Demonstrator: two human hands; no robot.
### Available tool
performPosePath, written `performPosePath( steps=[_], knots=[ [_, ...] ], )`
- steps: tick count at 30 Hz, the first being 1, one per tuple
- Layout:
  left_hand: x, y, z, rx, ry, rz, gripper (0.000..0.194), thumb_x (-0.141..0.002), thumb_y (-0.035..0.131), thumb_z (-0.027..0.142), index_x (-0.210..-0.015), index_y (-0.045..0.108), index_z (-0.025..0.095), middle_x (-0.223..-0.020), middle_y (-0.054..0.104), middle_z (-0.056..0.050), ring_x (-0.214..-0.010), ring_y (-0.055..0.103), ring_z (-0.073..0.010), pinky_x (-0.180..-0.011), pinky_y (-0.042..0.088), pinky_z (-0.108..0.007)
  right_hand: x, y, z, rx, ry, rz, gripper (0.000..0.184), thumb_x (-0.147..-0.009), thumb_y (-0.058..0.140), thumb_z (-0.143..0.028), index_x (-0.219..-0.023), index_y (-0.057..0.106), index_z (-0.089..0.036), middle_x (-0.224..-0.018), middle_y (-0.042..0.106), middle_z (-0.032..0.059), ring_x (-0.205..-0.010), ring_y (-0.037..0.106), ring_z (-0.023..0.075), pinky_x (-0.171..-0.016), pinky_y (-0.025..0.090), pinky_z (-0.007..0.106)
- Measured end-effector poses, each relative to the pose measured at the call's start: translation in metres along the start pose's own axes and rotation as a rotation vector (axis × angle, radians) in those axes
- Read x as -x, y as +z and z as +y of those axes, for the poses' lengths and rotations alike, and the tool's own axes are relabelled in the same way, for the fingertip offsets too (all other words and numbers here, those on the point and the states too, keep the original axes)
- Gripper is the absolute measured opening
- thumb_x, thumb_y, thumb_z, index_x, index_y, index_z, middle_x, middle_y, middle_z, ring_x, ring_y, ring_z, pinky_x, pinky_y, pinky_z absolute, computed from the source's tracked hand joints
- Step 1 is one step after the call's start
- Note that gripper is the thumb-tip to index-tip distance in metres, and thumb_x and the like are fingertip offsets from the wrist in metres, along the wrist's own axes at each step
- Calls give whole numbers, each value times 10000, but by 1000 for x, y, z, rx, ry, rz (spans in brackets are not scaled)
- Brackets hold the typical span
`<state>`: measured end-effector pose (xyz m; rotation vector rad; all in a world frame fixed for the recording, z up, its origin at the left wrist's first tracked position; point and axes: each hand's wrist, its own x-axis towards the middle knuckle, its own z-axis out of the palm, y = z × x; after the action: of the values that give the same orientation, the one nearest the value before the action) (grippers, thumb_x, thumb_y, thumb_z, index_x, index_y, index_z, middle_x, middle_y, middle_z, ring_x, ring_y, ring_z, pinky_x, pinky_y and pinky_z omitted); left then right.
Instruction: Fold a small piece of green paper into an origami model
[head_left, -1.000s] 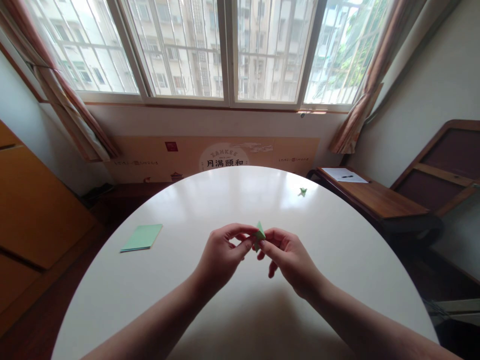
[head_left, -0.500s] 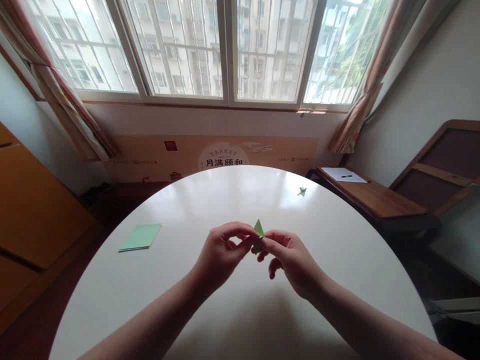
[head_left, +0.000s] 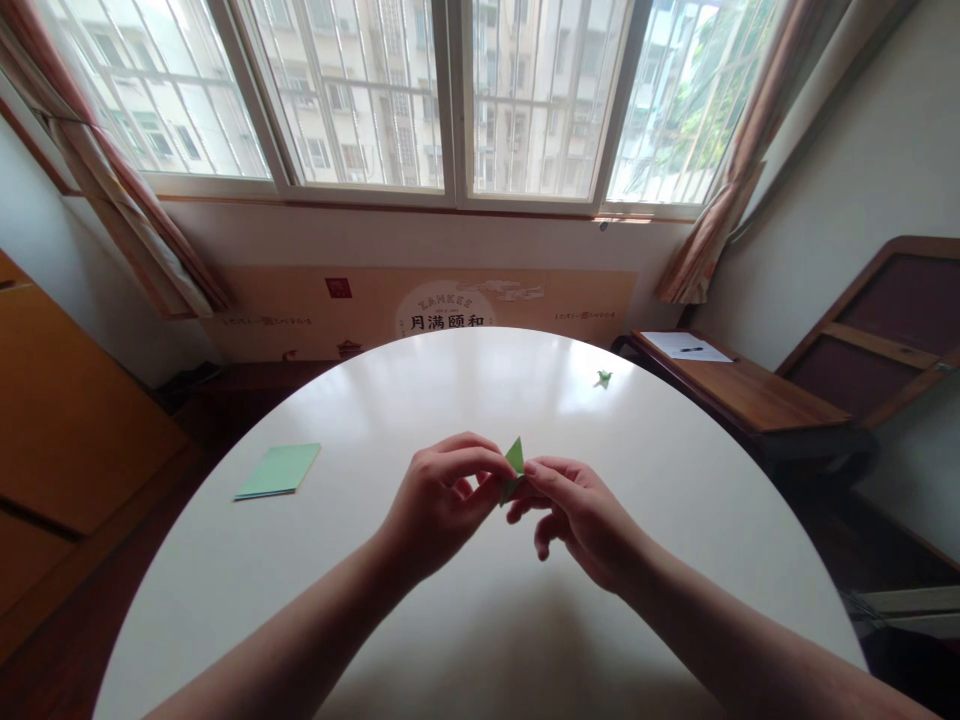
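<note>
Above the middle of the white round table [head_left: 480,400], both my hands hold a small piece of folded green paper [head_left: 515,456]. One pointed end of it sticks up between the fingers, and a smaller tip shows below. My left hand [head_left: 450,495] pinches its left side between thumb and fingers. On the right side, the thumb and forefinger of my right hand [head_left: 574,505] are closed on the paper's edge, with the other fingers loosely curled. The fingers cover the paper's middle folds.
A stack of square coloured paper [head_left: 279,470], green on top, lies at the table's left. Near the far right edge sits a small green folded-paper figure [head_left: 604,379]. Beyond it, a wooden side table [head_left: 780,395] bears a white sheet [head_left: 682,346] and a dark pen [head_left: 691,349].
The folded paper's upper point has tilted slightly to the right. My right thumb has shifted a little upward along its edge. The view has moved very slightly.
</note>
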<state>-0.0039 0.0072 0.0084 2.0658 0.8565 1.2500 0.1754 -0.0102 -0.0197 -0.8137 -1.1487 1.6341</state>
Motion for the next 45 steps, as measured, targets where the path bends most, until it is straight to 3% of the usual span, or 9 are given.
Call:
performPosePath(
  steps=[5,7,10,13,21,30,37,45],
  knots=[
    [2,2,-3,-1,-37,5,103,-839,675,144,-788,762,167,-824,710,-56,-668,646,-129,-509,491,-195,0,0,0,44,16,15,288,-848,722,-447,-856,749,-160,-785,675,64,-753,654,188,-401,435,168],
    [2,2,-5,48,-129,34,80,-826,700,188,-868,764,165,-808,717,-57,-675,643,-144,-496,495,-199,0,0,-1,62,16,31,308,-838,725,-463,-866,754,-157,-807,695,78,-758,667,196,-401,431,171],
    [0,2,-9,173,-319,45,223,-820,715,287,-988,728,141,-784,717,-59,-656,637,-163,-446,502,-208,0,-1,-4,85,16,60,341,-834,718,-488,-896,763,-155,-877,727,106,-771,687,209,-406,435,175],
    [-2,0,-9,228,-421,-3,227,-848,673,338,-908,719,124,-716,693,-48,-602,613,-147,-419,491,-197,0,-2,-5,95,13,75,349,-842,706,-493,-918,768,-157,-912,740,117,-778,701,213,-407,437,172],
    [-1,1,-4,143,-394,-35,225,-835,664,343,-836,735,129,-677,682,-43,-578,586,-139,-408,490,-193,0,-2,-3,119,3,75,343,-852,697,-493,-920,771,-165,-901,751,114,-765,715,216,-405,441,178],
    [-4,1,-3,309,-595,-57,214,-792,687,339,-769,732,131,-635,640,-29,-535,523,-112,-367,431,-161,0,-1,-5,263,-20,91,346,-874,665,-480,-936,761,-153,-909,754,116,-734,730,219,-399,450,181],
    [-3,0,-3,210,-576,-85,190,-812,677,326,-783,741,149,-590,627,-8,-510,535,-113,-378,447,-172,1,0,-5,342,-55,104,331,-875,659,-462,-923,763,-151,-879,757,113,-764,732,236,-411,468,200],
    [-4,3,-2,318,-645,-82,175,-773,686,309,-717,712,145,-569,595,6,-504,507,-102,-373,408,-161,2,-1,-5,262,-7,96,286,-860,675,-424,-924,757,-157,-871,750,101,-744,719,217,-401,449,186]
  ],
)
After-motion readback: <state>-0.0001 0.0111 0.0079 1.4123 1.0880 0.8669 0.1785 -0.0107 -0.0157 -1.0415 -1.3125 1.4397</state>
